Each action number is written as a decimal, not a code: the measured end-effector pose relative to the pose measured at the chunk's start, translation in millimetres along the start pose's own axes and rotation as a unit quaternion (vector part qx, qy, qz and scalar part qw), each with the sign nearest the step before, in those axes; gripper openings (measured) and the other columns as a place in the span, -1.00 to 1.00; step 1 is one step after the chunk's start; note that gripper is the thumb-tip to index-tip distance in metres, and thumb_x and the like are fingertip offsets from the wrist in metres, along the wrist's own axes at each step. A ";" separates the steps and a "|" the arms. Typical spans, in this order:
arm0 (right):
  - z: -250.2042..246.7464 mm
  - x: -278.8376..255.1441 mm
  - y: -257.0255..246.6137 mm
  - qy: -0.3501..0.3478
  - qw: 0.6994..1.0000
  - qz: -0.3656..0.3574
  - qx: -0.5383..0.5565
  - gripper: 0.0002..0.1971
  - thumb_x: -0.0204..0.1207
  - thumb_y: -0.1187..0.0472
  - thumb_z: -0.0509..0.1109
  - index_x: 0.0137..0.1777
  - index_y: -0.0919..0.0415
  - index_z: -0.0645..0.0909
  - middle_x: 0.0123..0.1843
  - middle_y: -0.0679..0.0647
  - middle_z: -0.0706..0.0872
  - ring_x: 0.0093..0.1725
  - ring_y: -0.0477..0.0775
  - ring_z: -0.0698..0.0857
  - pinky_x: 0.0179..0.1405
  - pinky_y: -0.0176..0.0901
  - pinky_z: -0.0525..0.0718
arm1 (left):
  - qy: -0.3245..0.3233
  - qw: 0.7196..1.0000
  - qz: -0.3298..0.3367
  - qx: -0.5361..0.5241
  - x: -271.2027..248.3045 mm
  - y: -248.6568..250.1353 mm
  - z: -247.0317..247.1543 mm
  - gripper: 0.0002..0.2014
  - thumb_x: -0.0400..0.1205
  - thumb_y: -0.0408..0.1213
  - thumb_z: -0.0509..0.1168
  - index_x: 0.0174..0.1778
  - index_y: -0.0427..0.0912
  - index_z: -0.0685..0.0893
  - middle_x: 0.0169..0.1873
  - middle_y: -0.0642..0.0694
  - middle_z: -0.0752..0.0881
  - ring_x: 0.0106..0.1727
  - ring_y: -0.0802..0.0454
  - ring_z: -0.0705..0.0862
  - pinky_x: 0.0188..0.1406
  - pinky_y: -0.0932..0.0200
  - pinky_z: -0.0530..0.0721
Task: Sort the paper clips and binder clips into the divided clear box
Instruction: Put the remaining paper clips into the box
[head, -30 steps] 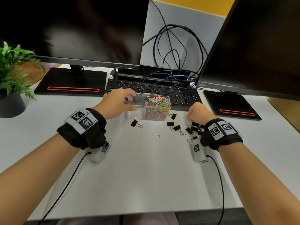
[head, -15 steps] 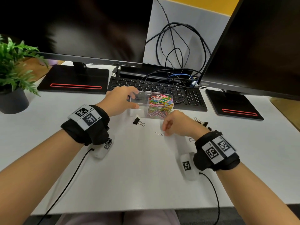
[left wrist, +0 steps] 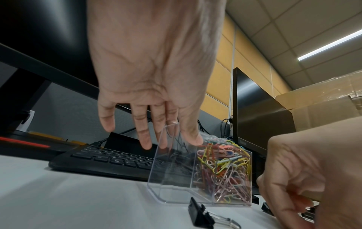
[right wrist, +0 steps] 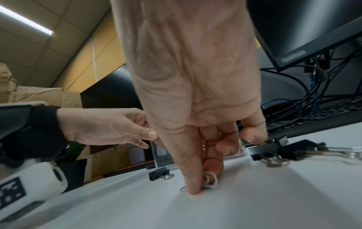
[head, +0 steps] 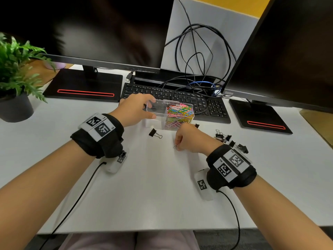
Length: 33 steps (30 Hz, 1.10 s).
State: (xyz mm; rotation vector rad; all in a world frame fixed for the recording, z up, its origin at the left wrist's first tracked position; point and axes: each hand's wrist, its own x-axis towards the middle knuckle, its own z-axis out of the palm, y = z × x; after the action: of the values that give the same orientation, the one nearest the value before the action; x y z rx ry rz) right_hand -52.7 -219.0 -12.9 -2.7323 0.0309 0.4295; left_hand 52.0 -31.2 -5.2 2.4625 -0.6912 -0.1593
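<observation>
The divided clear box (head: 155,121) (left wrist: 172,178) stands in front of the keyboard. Its right compartment is full of coloured paper clips (head: 180,114); its left compartment looks empty. My left hand (head: 149,109) (left wrist: 179,139) grips the box's left end, thumb on the near wall and fingers over the far rim. My right hand (head: 177,145) (right wrist: 203,182) is down on the desk, thumb and forefinger pinching a silver paper clip (head: 174,147) (right wrist: 211,180). One black binder clip (head: 155,133) (left wrist: 199,215) lies in front of the box. Several more binder clips (head: 227,139) (right wrist: 274,148) lie right of my right hand.
A black keyboard (head: 180,100) sits right behind the box, with tangled cables (head: 198,60) above it. Two monitors on black stands (head: 84,85) (head: 259,116) flank it. A potted plant (head: 16,73) stands far left. White desk (head: 153,186) stretches toward me.
My right hand left the binder clip pile, swung left, and now pinches the silver paper clip on the desk. My left hand has stayed on the box.
</observation>
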 end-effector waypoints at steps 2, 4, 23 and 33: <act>1.4 1.1 0.1 -0.007 1.000 0.002 -0.010 -0.93 0.37 0.46 0.48 -0.18 0.35 0.77 -0.24 0.17 0.75 -0.25 0.13 0.68 -0.40 -0.30 0.53 | 0.000 1.000 -0.001 0.001 0.1 -0.3 0.0 -0.47 0.53 -0.04 0.48 0.42 0.03 0.55 0.18 -0.04 0.71 0.21 -0.11 0.63 0.34 -0.30 0.51; 2.9 2.7 1.1 -0.004 1.000 0.008 -0.014 -0.94 0.39 0.46 0.46 -0.17 0.38 0.75 -0.18 0.21 0.78 -0.21 0.16 0.70 -0.33 -0.21 0.61 | 0.001 1.000 -0.002 0.000 0.0 -0.5 0.3 -0.48 0.53 -0.04 0.48 0.42 0.03 0.55 0.18 -0.04 0.71 0.21 -0.10 0.63 0.33 -0.31 0.51; -29.9 -10.4 -9.4 0.080 0.995 -0.056 0.007 -0.84 0.39 0.51 0.42 -0.23 0.31 0.80 -0.36 -0.02 0.69 -0.41 -0.22 0.61 -0.35 -0.38 0.52 | 0.006 1.000 0.000 0.000 0.6 -3.1 1.2 -0.48 0.55 -0.03 0.47 0.42 0.06 0.54 0.18 0.05 0.69 0.21 -0.06 0.62 0.36 -0.20 0.41; -79.1 23.6 -3.2 0.233 0.965 -0.024 0.118 -0.95 0.45 0.37 0.52 -0.12 0.33 0.80 -0.18 0.13 0.79 -0.18 -0.01 0.72 -0.10 -0.19 0.70 | 0.008 1.000 -0.002 0.004 -0.3 -0.7 1.1 -0.48 0.55 -0.02 0.46 0.43 0.08 0.53 0.22 0.05 0.69 0.22 -0.06 0.61 0.34 -0.17 0.34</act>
State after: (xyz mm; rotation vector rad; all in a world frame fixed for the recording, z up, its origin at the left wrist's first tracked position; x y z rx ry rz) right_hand -6.9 -244.1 51.0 -2.5272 0.1301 -0.2260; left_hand 51.8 -31.0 -6.5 2.4709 -0.6814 -0.1392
